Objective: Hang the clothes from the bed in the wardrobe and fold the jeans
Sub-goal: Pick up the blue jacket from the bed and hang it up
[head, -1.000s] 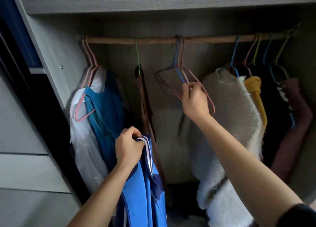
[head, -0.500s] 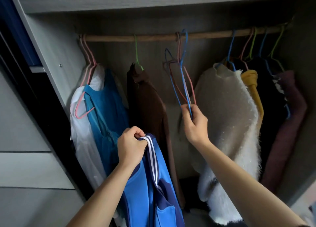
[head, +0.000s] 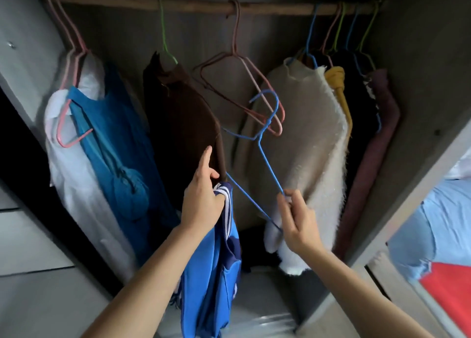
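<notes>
- We look into an open wardrobe (head: pixel 420 139) from head height, with both bare arms reaching in from below.
- Our left hand (head: pixel 201 197) grasps the striped collar of a bright blue top (head: pixel 211 274). Most fingers are curled round the cloth, while the forefinger points straight up beside a brown garment (head: pixel 183 118).
- The blue top hangs down from that fist, low in the middle of the wardrobe opening. It is not on any hanger.
- Our right hand (head: pixel 298 218) pinches one lower corner of a thin blue hanger (head: pixel 270 165) between thumb and fingertips.
- The blue hanger is off the rod (head: pixel 267 7), tilted, with its hook free in the air in front of an empty pink hanger (head: pixel 237 57) that hangs from the rod.
- The hanger's far end reaches towards the left hand and the collar; we cannot tell whether they touch.
- The brown garment hangs on a green hanger (head: pixel 164 31), left of centre.
- Far left hang a white garment (head: pixel 76 184) and a teal one (head: pixel 112 133).
- Right of centre hangs a cream fuzzy garment (head: pixel 305 133), then a yellow one (head: pixel 339 82) and a maroon one (head: pixel 379 146).
- Outside the wardrobe, at the right edge, lie pale blue denim (head: pixel 438 223) with a frayed edge and something red (head: pixel 451 286).
</notes>
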{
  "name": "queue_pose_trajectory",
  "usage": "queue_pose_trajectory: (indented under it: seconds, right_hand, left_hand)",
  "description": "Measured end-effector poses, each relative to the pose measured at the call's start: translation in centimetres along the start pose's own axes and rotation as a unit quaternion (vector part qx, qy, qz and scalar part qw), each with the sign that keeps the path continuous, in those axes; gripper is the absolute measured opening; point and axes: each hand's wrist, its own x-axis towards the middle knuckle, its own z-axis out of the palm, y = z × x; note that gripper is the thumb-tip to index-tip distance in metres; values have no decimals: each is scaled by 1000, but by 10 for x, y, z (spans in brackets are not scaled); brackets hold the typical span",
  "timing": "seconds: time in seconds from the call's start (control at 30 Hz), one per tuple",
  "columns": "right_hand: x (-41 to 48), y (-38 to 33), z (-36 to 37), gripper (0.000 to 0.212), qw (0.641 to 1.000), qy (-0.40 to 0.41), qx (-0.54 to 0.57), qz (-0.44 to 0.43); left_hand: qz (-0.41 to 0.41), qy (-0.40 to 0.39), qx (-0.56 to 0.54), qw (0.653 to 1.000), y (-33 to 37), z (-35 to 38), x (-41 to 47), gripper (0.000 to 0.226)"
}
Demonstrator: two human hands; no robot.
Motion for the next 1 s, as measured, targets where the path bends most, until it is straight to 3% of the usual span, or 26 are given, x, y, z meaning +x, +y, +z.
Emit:
queue_pose_trajectory:
  seconds: [0.07,0.13,0.3,0.43,0.5,0.63,0.77,0.87,0.93,1.0]
  right_hand:
    - [-26,16,-22,15,997,-41,-60,-12]
    - [-48,26,-47,10,992,-66,-108,-24]
    - [-80,39,-105,23,985,-71,-157,-11]
    - [-99,39,-144,35,983,-47,-169,-49]
    - [-109,42,-163,33,980,-58,-179,-63]
    - [-131,42,-191,28,978,-79,-193,18]
    - [-150,29,-198,43,991,-98,-66,60]
    - [-168,22,-198,33,984,-104,117,88]
    - [-187,27,-201,35,986,-93,112,77]
    - [-210,35,-205,32,989,-107,22,100]
  left_hand:
    - [13,-31,9,999,6,11,-3,109]
    - [19,-61,17,998,14,19,-3,105]
    - [54,-73,36,995,33,37,-8,49]
    - [42,-135,67,988,58,51,-26,59]
    - [39,-131,93,986,70,58,-40,51]
    - [48,-141,111,983,111,73,-88,42]
    - [106,-186,128,968,152,97,-144,41]
    - [115,-194,136,965,167,108,-176,46]
    - [107,-172,123,971,172,112,-195,55]
    - [91,-161,117,976,179,115,-210,59]
